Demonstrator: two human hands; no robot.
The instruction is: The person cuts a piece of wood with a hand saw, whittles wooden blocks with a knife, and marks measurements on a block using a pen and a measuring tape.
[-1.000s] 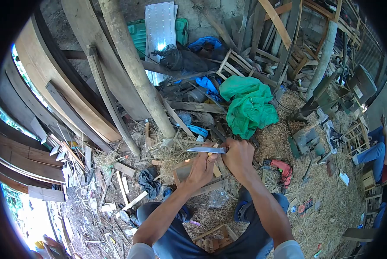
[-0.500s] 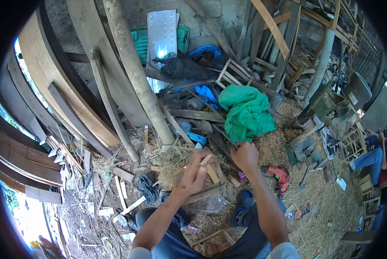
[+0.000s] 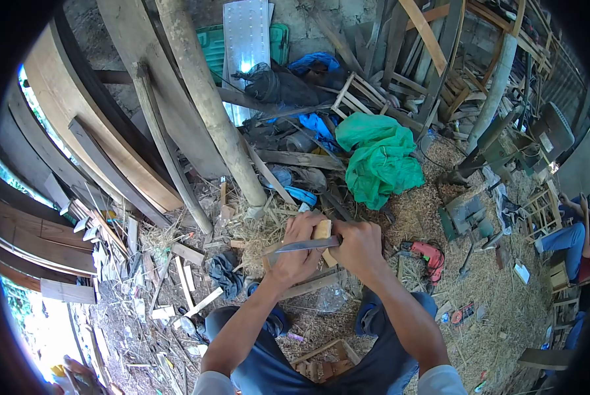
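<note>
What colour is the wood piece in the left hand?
The wood piece is pale yellow; head view.

The bare left hand [image 3: 292,263] and the bare right hand [image 3: 360,247] are close together near the centre of the frame, fingers curled. The right makes a tight fist, its back toward the camera. The bare left forearm [image 3: 245,324] slants up from lower left of centre, the bare right forearm [image 3: 407,317] from lower right; pale short sleeves [image 3: 441,380] show at the bottom edge.

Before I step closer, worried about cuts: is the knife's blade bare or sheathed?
Bare. The knife's blade extends from the right hand, its metal showing with no sheath over it.
</note>
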